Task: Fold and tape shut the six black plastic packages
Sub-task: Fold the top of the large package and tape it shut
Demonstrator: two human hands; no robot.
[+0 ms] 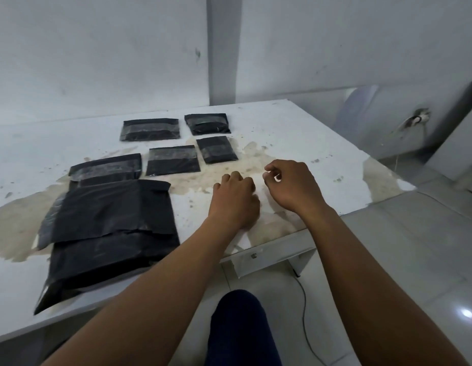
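Your hands hover over the stained white tabletop (295, 122), right of six black plastic packages.
Your left hand (236, 200) is curled and holds nothing; whether your right hand (291, 184) pinches anything, I cannot tell. The largest black package (108, 233) lies nearest, folded.

The packages (108, 225) are made of black, slightly glossy plastic, crinkled. The table (295, 133) is finished white, stained and worn; glossy tiles (414, 260) are seen.
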